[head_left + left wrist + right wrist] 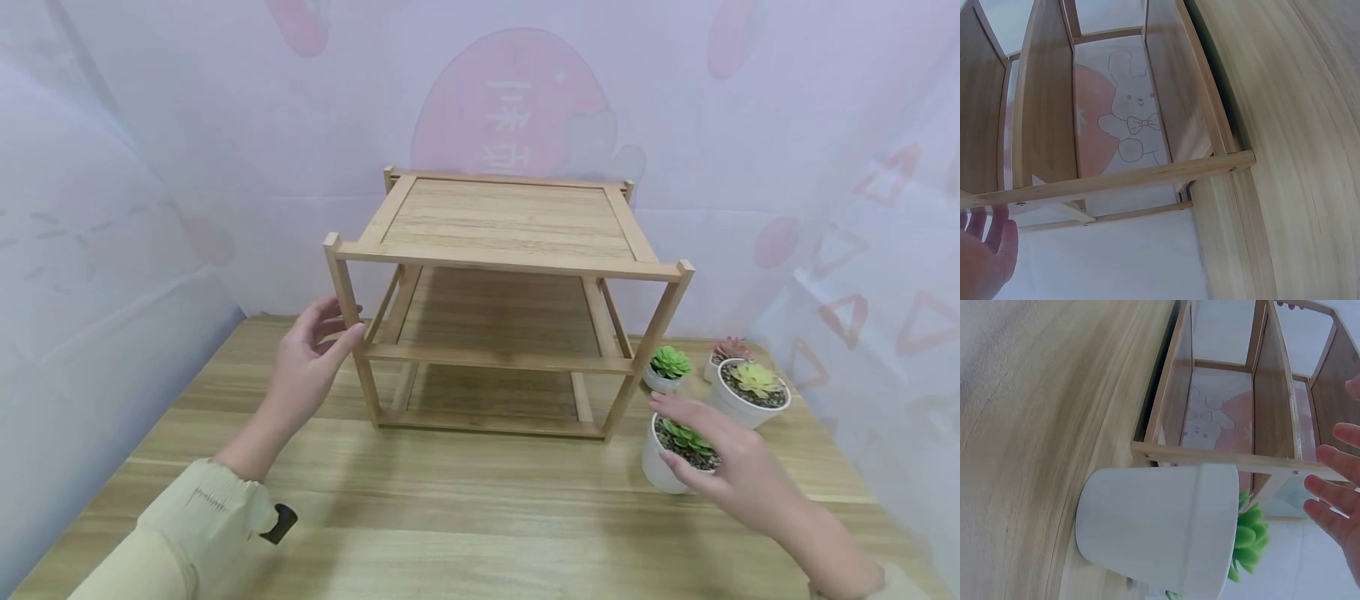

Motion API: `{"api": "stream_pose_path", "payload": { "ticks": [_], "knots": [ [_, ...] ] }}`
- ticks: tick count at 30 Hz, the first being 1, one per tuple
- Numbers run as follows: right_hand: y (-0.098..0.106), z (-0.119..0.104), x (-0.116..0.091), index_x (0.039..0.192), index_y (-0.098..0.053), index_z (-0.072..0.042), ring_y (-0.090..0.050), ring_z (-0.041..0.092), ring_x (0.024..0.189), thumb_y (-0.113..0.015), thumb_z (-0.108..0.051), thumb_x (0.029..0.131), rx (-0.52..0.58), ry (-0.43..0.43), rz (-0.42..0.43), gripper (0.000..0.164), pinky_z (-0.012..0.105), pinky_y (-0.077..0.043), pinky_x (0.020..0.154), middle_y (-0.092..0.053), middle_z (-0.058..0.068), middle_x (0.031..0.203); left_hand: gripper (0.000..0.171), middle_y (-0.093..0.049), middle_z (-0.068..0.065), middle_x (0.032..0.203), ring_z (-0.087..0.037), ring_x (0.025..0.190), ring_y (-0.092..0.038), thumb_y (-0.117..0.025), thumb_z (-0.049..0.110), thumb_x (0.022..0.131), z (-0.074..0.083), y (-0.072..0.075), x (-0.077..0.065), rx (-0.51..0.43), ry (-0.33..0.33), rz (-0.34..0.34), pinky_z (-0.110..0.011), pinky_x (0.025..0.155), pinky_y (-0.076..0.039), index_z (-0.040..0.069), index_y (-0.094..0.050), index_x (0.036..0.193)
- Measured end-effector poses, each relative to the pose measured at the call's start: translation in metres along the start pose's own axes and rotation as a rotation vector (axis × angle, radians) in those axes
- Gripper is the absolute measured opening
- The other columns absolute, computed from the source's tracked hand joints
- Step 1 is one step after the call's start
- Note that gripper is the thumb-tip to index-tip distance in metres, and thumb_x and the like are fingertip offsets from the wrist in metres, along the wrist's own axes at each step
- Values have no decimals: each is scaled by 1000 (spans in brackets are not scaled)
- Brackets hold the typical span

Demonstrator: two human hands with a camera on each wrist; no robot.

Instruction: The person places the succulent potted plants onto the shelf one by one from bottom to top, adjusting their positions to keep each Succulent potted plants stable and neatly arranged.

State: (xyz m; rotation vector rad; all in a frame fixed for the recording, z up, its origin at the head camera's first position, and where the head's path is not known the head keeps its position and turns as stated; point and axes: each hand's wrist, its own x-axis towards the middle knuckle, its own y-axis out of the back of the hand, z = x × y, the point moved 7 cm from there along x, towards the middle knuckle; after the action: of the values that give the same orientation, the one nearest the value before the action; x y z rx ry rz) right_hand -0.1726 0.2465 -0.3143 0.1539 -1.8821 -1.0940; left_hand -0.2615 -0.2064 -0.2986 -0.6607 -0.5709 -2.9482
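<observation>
A light wooden shelf (510,225) with three levels stands in the middle of the table. In the head view my left hand (309,354) is at its left front post, fingers loosely bent and the thumb overlapping the post. The left wrist view has those fingertips right at the post (1116,181). Over a white pot (658,467) holding a green succulent (686,442) is my right hand (738,471), fingers spread and nothing in its grasp. In the right wrist view that pot's white side fills the lower middle, with the fingers (1335,495) apart from it.
Behind the right hand stand a white pot with a yellow-green succulent (753,379), a small bright green succulent (670,363) and a reddish one (731,348). Pale printed cloth (300,150) hangs at the back and both sides of the wooden table (450,517).
</observation>
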Motion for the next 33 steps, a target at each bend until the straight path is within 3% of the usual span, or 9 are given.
{"api": "stream_pose_path", "payload": {
  "ticks": [7, 13, 18, 21, 24, 26, 29, 31, 33],
  "knots": [
    [9, 10, -3, 132, -65, -4, -45, 1, 135, -50, -54, 106, -40, -2, 31, 58, 18, -31, 112, -62, 2, 139, 47, -58, -13, 132, -15, 117, -58, -58, 21, 108, -1, -5, 7, -76, -13, 17, -22, 101, -46, -5, -43, 144],
    [17, 20, -8, 134, -64, -5, -42, -2, 137, -51, -56, 104, -61, -34, 54, 60, 16, -30, 112, -58, -5, 144, 42, -61, 1, 121, -20, 111, -62, -59, 19, 107, 3, -7, 12, -144, -30, 49, -19, 94, -47, -2, -45, 141],
    [21, 32, -15, 136, -64, -8, -41, -6, 135, -76, -28, 94, -48, -123, 37, 48, 13, -28, 110, -57, -9, 143, 37, -64, 6, 116, -14, 104, -65, -57, 18, 108, 7, -5, 16, -175, -56, 85, -19, 93, -47, 0, -47, 139],
    [22, 43, -20, 138, -63, -12, -50, 8, 132, -83, -9, 84, -50, -229, 19, 58, 9, -26, 107, -62, 1, 138, 31, -66, 7, 112, -10, 99, -66, -53, 17, 109, 9, -3, 18, -197, -78, 111, -20, 94, -48, 3, -49, 137],
    [22, 55, -26, 140, -62, -15, -58, 32, 125, -81, -10, 87, -52, -345, -12, 57, 8, -27, 103, -64, 14, 135, 28, -67, 6, 110, -11, 97, -67, -50, 20, 110, 11, -1, 19, -215, -90, 130, -23, 93, -49, 6, -51, 135],
    [21, 63, -32, 141, -61, -15, -59, 44, 115, -78, -12, 91, -39, -401, -28, 54, 27, -37, 109, -62, 18, 136, 27, -68, 5, 109, -11, 95, -67, -50, 23, 111, 12, 0, 20, -234, -86, 140, -25, 91, -50, 9, -53, 133],
    [21, 75, -40, 142, -60, -15, -61, 25, 114, -76, -12, 93, 10, -463, -36, 52, 51, -49, 95, -59, -1, 142, 26, -69, 3, 106, -13, 93, -68, -49, 26, 111, 12, 0, 23, -280, -81, 153, -27, 88, -51, 10, -54, 131],
    [19, 81, -44, 144, -58, -13, -57, 5, 113, -75, -9, 94, 76, -474, -42, 52, 47, -52, 90, -54, -14, 145, 26, -68, 2, 104, -15, 91, -68, -49, 26, 111, 12, -1, 25, -317, -85, 158, -28, 87, -52, 8, -55, 129],
    [15, 86, -47, 147, -54, -10, -51, -8, 116, -72, -2, 94, 180, -465, -53, 56, 27, -51, 92, -49, -25, 145, 26, -68, 0, 102, -16, 89, -68, -49, 26, 111, 12, -1, 27, -359, -94, 161, -28, 86, -53, 6, -56, 126]
  ]
}}
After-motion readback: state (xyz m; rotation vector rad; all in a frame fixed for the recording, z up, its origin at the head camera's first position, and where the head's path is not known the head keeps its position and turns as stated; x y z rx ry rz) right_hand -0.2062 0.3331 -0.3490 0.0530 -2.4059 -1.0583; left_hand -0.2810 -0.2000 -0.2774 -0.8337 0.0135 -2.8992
